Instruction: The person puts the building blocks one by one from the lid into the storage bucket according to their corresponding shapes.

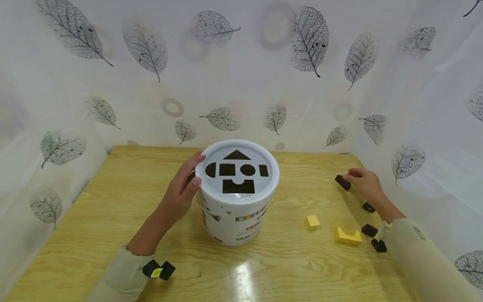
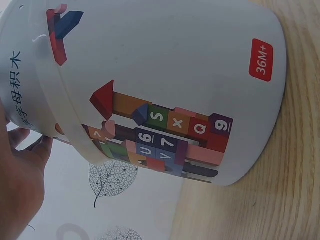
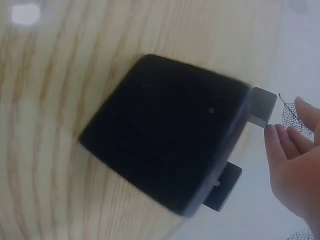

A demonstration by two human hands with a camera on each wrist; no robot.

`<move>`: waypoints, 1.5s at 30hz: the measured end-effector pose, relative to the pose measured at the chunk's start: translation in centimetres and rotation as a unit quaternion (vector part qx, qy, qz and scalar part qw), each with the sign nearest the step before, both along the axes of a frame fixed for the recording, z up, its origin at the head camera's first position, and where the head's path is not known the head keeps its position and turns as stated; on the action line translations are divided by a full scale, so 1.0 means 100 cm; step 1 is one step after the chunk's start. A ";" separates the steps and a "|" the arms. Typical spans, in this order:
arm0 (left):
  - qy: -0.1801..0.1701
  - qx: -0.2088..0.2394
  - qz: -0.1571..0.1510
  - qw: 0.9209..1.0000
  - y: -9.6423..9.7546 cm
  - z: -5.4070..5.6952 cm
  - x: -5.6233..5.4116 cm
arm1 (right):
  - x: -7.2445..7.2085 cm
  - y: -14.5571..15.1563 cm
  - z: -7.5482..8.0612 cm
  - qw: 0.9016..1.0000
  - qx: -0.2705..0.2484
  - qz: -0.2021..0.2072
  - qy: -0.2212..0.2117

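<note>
A white bucket (image 1: 234, 218) with printed toy blocks stands on the table, its lid (image 1: 249, 191) cut with several shaped holes. My left hand (image 1: 180, 188) grips the lid's left rim, thumb and fingers curved over the edge; part of it shows in the left wrist view. My right hand (image 1: 364, 184) reaches to a dark block (image 1: 342, 182) at the table's right side. In the right wrist view its fingertips are right at the edge of that dark block (image 3: 262, 106), with the thumb apart from it.
Another dark block (image 1: 369, 207) bearing a white mark lies under the right wrist. A yellow cube (image 1: 312, 222) and a yellow block with a curved notch (image 1: 347, 236) lie right of the bucket. A leaf-patterned curtain (image 1: 241, 84) stands behind the wooden table (image 1: 120, 180).
</note>
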State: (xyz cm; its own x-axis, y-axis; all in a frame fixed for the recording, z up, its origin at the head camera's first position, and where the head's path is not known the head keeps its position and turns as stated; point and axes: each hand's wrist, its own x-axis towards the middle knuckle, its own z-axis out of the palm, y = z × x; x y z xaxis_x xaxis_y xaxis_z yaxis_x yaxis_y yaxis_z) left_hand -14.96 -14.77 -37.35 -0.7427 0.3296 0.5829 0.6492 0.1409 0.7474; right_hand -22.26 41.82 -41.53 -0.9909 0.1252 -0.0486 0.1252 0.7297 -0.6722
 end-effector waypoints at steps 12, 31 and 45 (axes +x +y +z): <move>0.000 0.006 -0.005 1.000 0.001 0.001 0.000 | -0.002 0.000 -0.005 0.999 0.025 -0.021 -0.009; -0.002 0.005 -0.004 1.000 0.000 0.002 0.001 | -0.004 -0.001 -0.013 0.997 0.047 0.011 -0.054; -0.013 -0.001 -0.003 1.000 0.001 0.002 0.001 | -0.003 0.000 -0.016 0.998 0.045 0.007 -0.036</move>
State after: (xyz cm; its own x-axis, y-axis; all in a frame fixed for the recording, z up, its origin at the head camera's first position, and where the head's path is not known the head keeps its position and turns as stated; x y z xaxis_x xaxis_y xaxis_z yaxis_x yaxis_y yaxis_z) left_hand -14.82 -14.70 -37.18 -0.7552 0.3350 0.5635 0.6308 0.1375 0.7637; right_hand -22.53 41.79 -43.10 -0.9869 0.1194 -0.1084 0.1606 0.7887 -0.5935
